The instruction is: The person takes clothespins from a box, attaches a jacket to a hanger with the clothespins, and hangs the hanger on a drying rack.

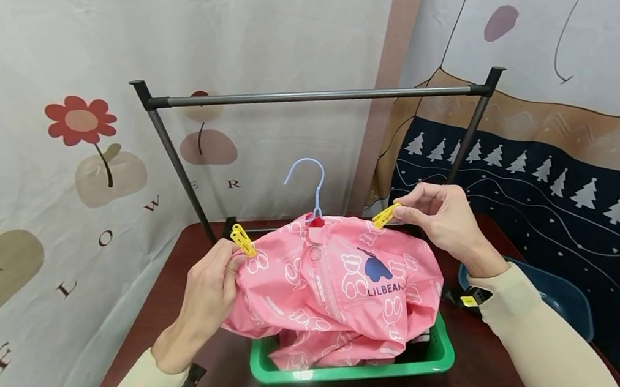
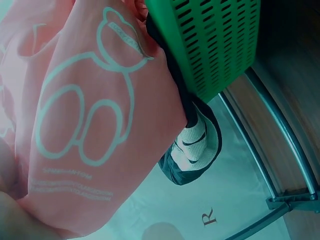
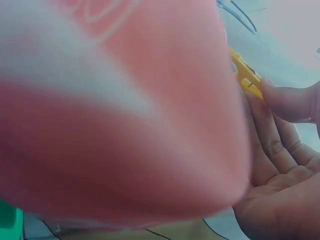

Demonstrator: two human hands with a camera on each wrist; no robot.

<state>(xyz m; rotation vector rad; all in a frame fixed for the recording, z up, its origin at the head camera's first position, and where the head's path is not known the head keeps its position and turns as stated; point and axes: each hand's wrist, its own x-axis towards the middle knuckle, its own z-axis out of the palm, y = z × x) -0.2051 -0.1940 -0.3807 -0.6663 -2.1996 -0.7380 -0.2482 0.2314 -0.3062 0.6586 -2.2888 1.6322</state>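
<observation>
A pink jacket [image 1: 329, 290] with white bear prints is on a blue wire hanger [image 1: 318, 196], whose hook stands up from the collar. My left hand [image 1: 202, 292] grips the jacket at one shoulder, next to a yellow clothespin [image 1: 243, 240] clipped there. Between thumb and fingers my right hand [image 1: 448, 224] pinches a second yellow clothespin [image 1: 386, 215] at the other shoulder; the right wrist view also shows this clothespin [image 3: 248, 77]. The lower part of the jacket hangs into a green basket [image 1: 353, 372]. The left fingertips are partly hidden by cloth.
Behind the jacket stands a dark metal clothes rack [image 1: 312, 95] with a horizontal top bar. A blue basin [image 1: 562, 294] lies at the right, beyond the right forearm. Dark clothing with a white striped part [image 2: 192, 145] shows beside the basket in the left wrist view.
</observation>
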